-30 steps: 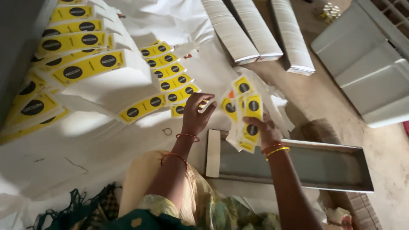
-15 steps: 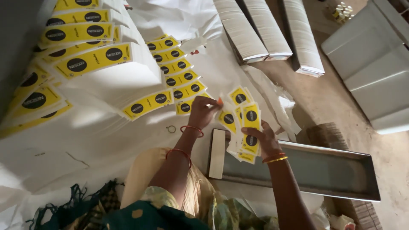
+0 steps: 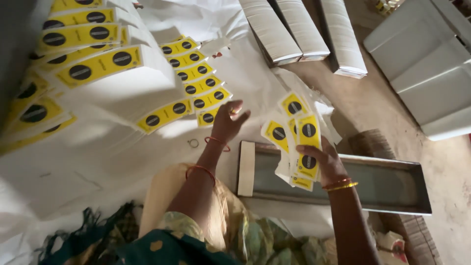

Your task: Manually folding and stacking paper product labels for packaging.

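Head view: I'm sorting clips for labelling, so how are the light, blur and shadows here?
Head view: bright light washes out the white sheet; the left hand is slightly motion-blurred; the yellow labels in the right hand stay fairly sharp; the metal tray lies in dim shadow.

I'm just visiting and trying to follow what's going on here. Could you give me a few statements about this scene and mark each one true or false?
1. The right hand holds a fan of yellow labels. True.
2. The left hand grips a pair of scissors. False: it is open over the sheet, by the row of labels.
3. A shallow tray lies in front of the person. True.
4. The labels bear red squares. False: black circles.
5. White stacks lie at the top. True.
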